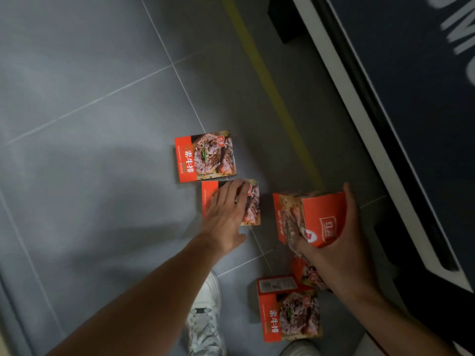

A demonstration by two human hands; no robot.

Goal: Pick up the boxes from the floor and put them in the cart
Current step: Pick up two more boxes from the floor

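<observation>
1. Red-and-photo printed cardboard makes up every box seen on the grey tiled floor (90,124).
2. One box, the held box (308,219), is gripped by the right hand (334,242); its fingers are curled round the far red end, the thumb is pressed against the near side, and the box is tilted.
3. A second box (253,204) lies flat under the left hand (226,214); the fingers are straight, slightly spread and laid across its top face, with only its right part left uncovered.
4. A third box (205,156) lies flat just beyond the left fingertips, almost touching the covered one.
5. A fourth box (289,308) is seen below the right wrist, near the person's feet.
6. A fifth box (307,274) is partly hidden behind the right wrist; whether it touches the fourth cannot be told.
7. White sneakers (205,319) are seen between the two forearms, close to the fourth box.
8. A yellow floor line (270,83) runs beyond both sets of fingertips.
9. A dark panel with a white edge (380,124) stands just to the right of the right fingers, close beside the held box.
</observation>
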